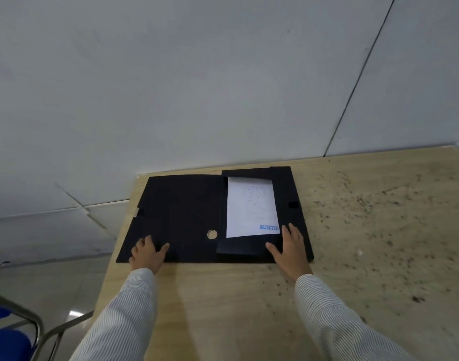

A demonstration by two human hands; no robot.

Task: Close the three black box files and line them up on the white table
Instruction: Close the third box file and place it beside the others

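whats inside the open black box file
Inside the open black cardboard box file lies a white paper sheet stamped REJECTED in blue. Black flaps cover its edges, so any sheets underneath are hidden. The right hand rests beside it.

Single head-worn view, wide-angle, faces forward and down from above near table edge (249,321). Close range: both sleeves enter from bottom corners, open box file (186,217) sits mid-frame. Upper half shows only wall (197,74) (lines bend noticeably at frame edges). No second view to overlap.
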